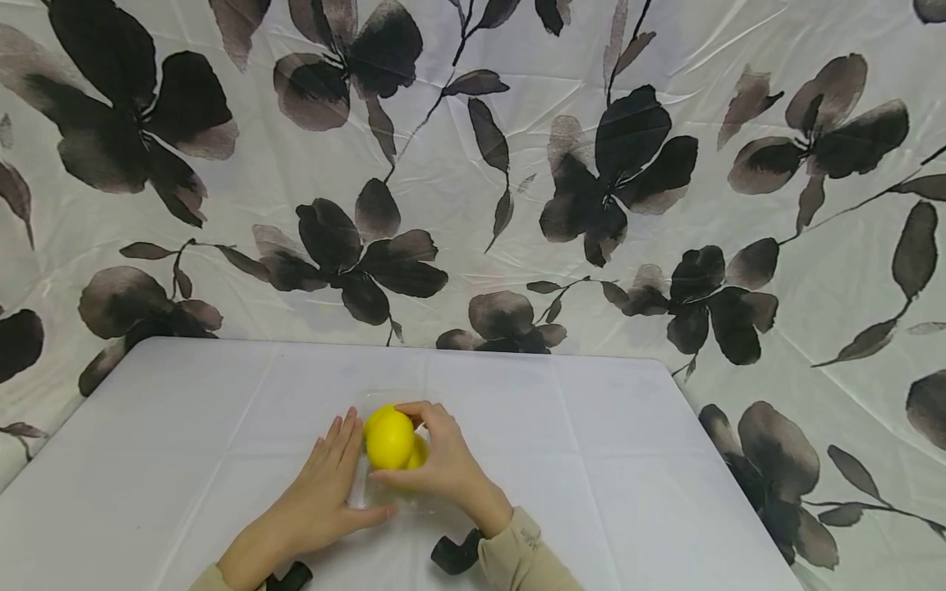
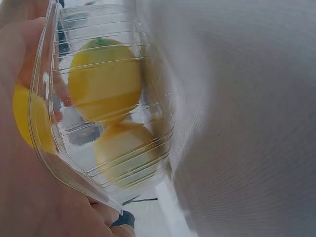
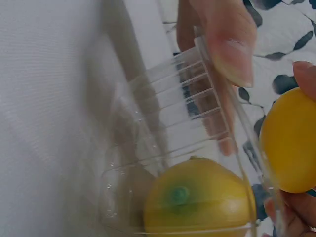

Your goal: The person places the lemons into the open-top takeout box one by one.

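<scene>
A clear ribbed plastic container (image 1: 360, 492) sits on the table, with yellow lemons in it. Two of these show through its wall in the left wrist view, an upper lemon (image 2: 106, 81) with a green tip and a lower lemon (image 2: 126, 153). My right hand (image 1: 454, 468) holds another lemon (image 1: 390, 441) between thumb and fingers, over the container's rim. Along the container's left side lies my left hand (image 1: 321, 497), its fingers extended and touching the wall, thumb at the near edge. In the right wrist view, the left thumb (image 3: 234, 57) is beside the rim.
The table (image 1: 606, 476) has a white cover with fold lines. Behind it hangs a cloth (image 1: 488, 189) with dark flowers. A black curved piece (image 1: 454, 554) is at the right wrist, and another black piece (image 1: 291, 577) at the left wrist.
</scene>
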Demonstrator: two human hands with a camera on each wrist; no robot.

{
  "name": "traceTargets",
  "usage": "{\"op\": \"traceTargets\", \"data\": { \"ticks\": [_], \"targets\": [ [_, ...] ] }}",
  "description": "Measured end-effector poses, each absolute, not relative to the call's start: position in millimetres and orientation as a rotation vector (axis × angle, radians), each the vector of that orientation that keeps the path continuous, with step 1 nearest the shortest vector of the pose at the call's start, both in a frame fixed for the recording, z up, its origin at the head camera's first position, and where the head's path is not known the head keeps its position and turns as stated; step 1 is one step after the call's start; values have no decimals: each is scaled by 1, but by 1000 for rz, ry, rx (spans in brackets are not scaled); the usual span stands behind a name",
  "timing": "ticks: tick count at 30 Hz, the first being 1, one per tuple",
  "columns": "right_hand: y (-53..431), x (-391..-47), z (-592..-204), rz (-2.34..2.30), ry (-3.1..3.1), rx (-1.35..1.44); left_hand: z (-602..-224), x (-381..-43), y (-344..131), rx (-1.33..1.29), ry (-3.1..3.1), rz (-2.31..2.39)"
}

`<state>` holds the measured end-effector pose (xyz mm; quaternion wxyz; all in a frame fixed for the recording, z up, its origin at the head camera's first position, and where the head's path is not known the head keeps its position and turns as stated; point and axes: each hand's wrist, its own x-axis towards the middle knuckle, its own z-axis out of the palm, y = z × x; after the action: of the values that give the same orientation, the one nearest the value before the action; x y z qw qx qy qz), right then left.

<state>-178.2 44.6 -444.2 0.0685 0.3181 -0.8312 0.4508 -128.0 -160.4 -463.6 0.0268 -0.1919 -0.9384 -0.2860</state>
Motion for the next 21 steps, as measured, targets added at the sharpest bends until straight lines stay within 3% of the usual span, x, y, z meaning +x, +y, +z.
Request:
{"op": "traceTargets", "data": {
  "ticks": [21],
  "targets": [
    [36,-175,-455,960,-2651,1079,-461,-129,-161,-552,-2939,-960]
  ]
}}
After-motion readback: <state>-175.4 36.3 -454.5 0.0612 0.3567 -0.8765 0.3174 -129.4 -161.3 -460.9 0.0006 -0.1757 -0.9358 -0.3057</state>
